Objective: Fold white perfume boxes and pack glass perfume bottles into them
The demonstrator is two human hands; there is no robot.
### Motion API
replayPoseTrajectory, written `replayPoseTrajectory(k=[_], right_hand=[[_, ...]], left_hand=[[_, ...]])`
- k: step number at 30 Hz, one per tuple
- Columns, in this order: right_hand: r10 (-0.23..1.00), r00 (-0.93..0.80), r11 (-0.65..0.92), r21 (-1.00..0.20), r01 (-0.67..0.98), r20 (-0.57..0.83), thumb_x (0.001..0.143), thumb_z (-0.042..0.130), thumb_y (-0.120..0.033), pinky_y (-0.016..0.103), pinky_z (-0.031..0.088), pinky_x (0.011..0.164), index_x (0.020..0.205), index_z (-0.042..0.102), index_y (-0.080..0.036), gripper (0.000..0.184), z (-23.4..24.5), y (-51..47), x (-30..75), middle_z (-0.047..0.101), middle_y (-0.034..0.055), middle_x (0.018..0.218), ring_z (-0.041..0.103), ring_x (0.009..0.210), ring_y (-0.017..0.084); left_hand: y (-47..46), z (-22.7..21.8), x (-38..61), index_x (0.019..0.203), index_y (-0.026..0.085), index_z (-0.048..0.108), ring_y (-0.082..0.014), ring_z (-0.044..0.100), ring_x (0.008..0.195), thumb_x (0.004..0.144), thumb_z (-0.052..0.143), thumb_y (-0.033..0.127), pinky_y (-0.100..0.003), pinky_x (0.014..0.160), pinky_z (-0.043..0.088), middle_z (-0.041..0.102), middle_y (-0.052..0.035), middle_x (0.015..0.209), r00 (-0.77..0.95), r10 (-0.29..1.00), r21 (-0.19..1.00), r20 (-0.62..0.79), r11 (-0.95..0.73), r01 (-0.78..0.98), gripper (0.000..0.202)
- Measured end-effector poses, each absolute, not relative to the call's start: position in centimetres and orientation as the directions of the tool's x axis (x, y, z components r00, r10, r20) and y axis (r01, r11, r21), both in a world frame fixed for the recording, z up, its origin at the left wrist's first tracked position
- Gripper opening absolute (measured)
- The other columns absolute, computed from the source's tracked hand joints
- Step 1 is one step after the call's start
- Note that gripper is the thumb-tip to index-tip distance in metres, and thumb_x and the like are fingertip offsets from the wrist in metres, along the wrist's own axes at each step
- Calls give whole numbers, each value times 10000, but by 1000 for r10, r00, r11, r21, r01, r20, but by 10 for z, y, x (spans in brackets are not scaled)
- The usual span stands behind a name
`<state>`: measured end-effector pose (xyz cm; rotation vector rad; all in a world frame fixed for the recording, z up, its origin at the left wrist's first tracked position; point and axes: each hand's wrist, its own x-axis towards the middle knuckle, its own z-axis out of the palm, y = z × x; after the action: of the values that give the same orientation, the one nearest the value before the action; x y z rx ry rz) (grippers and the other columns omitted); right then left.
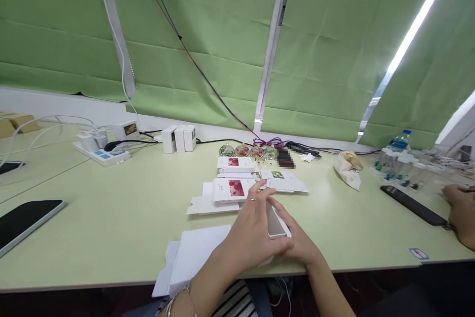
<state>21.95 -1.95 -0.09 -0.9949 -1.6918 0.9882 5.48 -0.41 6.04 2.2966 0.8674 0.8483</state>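
My left hand (248,230) and my right hand (299,240) are both closed around a small white cardboard box (275,222) near the table's front edge. The box's open end faces me, so its hollow inside shows. The left fingers arch over its top and partly hide it. Below my left forearm lie flat white cartons (202,248), overhanging the edge. Beyond the hands are flattened cartons with a red picture (235,188), and one with a green picture (278,175). Behind these, several round glass bottles (242,150) stand in a row.
White boxes (185,138) stand upright at the back, near a power strip (102,155). One phone (29,220) lies left, a dark phone (413,205) right, beside another person's hand (462,215). A crumpled paper bag (348,171) and clear vials (406,171) are back right.
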Motion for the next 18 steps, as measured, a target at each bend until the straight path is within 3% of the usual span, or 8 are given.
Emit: replayPoseTrajectory(k=[3,6,10,13,18], right_hand=[[927,-250,324,-934,153,281,610,774,-506,481,339,1056,1350,371,-288,871,1,-22,219,347,97,1452,421,1284,343],[923,-235,347,-925,157,306,572,801,-504,494,301,1077,1322,377,-300,886,1,-22,219,301,101,1463,375,1315,352],[903,-225,411,-889,204,366,578,802,-508,495,207,1119,1321,375,-319,878,0,-19,218,158,90,1532,136,1425,338],[892,-198,446,-864,234,407,616,781,-502,487,201,1123,1316,384,-324,824,0,-18,216,140,83,1543,87,1438,318],[912,-153,407,-883,235,380,585,789,-546,458,217,1127,1313,405,-305,858,1,-20,215,260,97,1491,172,1421,325]], left_hand=[[-10,60,43,1371,273,149,-381,114,1411,672,748,423,-593,1038,329,26,-176,1534,593,703,657,393,-666,353,933],[-16,66,10,1420,323,109,-380,128,1412,710,700,516,-603,1075,272,58,-125,1562,592,723,619,356,-657,430,943],[-14,62,-56,1436,404,159,-339,267,1382,683,727,442,-560,1088,290,210,-31,1552,627,764,524,150,-599,605,944],[-9,41,-97,1421,381,282,-361,293,1367,556,787,369,-531,1093,294,280,-27,1532,611,789,466,68,-566,680,1001],[-11,7,-116,1338,349,395,-351,454,1251,538,638,174,-510,1036,365,488,-32,1389,446,869,457,213,-492,741,855]])
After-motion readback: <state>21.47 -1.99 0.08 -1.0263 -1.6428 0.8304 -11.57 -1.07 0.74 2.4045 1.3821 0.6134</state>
